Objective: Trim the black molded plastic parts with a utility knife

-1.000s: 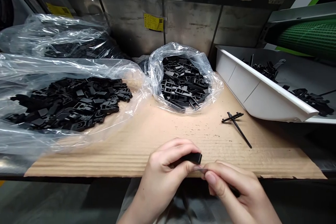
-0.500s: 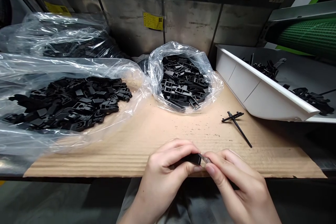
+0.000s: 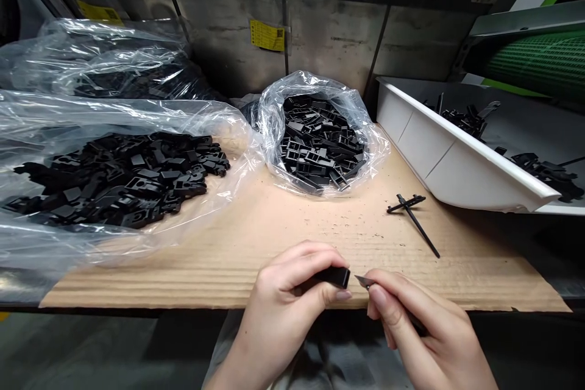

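My left hand (image 3: 295, 298) is closed around a small black plastic part (image 3: 336, 276), whose squared end points right between thumb and fingers. Most of that part is hidden in the palm. In my right hand (image 3: 420, 317) a knife (image 3: 364, 281) is pinched, its short pointed blade aimed left at the part's end. A small gap separates blade and part. Both hands are over the front edge of the cardboard sheet (image 3: 205, 283). Beyond the right hand, a thin black plastic piece with a crossbar (image 3: 415, 219) lies on the cardboard.
An open clear bag (image 3: 379, 146) of black parts stands at the back centre. Another clear bag (image 3: 27, 116) with loose black parts spreads at left, fuller bags (image 3: 132, 67) behind it. At right is a white tray (image 3: 457, 158) of black pieces, below a green roller (image 3: 539, 64).
My right hand has drawn the knife a little to the right, away from the black part's end. My left hand keeps its hold in nearly the same place.
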A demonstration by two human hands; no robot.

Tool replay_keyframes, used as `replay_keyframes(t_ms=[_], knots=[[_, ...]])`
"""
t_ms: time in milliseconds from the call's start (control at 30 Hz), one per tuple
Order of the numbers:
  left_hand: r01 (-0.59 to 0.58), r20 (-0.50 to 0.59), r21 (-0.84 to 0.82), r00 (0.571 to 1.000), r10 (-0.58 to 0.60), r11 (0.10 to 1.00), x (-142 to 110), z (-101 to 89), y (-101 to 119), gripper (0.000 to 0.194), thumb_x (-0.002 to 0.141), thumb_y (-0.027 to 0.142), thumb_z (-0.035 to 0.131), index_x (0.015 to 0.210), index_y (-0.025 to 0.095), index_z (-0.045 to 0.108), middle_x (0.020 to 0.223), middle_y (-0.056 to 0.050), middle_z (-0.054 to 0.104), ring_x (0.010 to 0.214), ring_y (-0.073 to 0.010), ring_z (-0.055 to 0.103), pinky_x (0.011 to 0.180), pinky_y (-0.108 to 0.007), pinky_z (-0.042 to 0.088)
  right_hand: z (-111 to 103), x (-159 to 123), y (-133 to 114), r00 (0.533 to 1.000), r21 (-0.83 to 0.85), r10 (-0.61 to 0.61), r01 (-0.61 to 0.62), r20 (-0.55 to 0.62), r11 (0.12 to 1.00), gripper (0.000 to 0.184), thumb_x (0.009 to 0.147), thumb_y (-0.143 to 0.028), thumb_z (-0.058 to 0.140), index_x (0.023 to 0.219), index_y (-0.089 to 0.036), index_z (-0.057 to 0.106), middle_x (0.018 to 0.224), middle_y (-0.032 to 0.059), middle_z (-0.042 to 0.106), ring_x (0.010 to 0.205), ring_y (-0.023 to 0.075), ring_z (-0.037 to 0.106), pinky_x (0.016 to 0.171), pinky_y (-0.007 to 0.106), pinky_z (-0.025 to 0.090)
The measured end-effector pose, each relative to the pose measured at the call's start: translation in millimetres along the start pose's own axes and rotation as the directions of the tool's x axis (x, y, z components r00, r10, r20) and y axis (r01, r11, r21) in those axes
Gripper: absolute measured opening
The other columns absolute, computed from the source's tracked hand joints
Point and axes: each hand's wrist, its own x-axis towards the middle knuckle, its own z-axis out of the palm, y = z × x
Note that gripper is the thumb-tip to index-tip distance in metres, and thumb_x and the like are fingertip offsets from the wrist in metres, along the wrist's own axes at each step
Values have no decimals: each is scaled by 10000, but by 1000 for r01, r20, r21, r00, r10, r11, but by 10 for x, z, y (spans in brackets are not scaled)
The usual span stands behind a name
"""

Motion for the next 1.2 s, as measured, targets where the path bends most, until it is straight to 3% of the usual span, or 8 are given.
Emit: replay_keyframes(t_ms=[133,367,500,933,1000,1067,1133,1200], knots=[[-40,-10,14,999,41,999,9,10,-2,280,645,-44,626,738,211,696,779,23,643,737,-121,605,682,-140,475,2,8,0,998,-42,-48,50,39,998,143,840,-139,487,872,-240,584,628,-22,563,531,99,553,487,183,417],[-139,-16,48,990,140,989,3,8,-23,348,635,-98,598,770,206,703,802,28,661,772,-106,611,703,-108,465,-21,33,5,995,-75,-53,59,82,995,143,855,-137,460,873,-242,556,627,-39,537,530,81,538,513,174,405],[-143,-10,64,990,144,988,4,10,-16,355,635,-112,582,762,199,697,793,28,656,772,-103,609,702,-104,464,-40,47,-20,990,-51,-32,39,135,998,160,851,-147,457,730,-223,529,589,-48,515,495,71,510,489,167,388],[-212,7,148,977,213,966,-11,10,-57,309,678,-83,575,792,187,672,795,23,642,789,-102,600,718,-115,459,-34,11,-78,981,-30,112,-109,159,994,135,863,-207,450,812,-245,569,613,-45,527,552,84,513,532,182,369],[-236,4,178,971,239,955,-12,19,-67,317,679,-93,560,804,179,666,810,16,642,797,-105,597,720,-122,460,-35,24,-107,929,26,259,-275,265,961,219,871,-304,433,709,-211,547,565,-40,481,485,72,463,479,180,349],[-268,-2,210,962,275,940,-13,29,-80,328,683,-99,543,826,172,661,829,5,644,808,-110,595,728,-134,461,-36,42,-133,782,132,448,-547,434,827,318,862,-426,417,676,-187,513,521,-46,454,401,45,399,404,165,306],[-289,-8,229,954,298,930,-18,36,-94,330,687,-98,533,838,168,658,833,-2,642,815,-116,593,734,-146,463,-35,65,-147,595,276,519,-777,614,565,344,837,-488,440,711,-173,500,471,-54,466,344,14,351,367,132,270],[-295,-13,234,952,306,927,-27,37,-105,326,693,-88,534,846,173,653,836,-4,640,822,-121,592,730,-154,467,-36,87,-146,501,407,475,-865,724,292,314,821,-473,490,744,-168,492,421,-58,485,314,-3,335,349,101,255]])
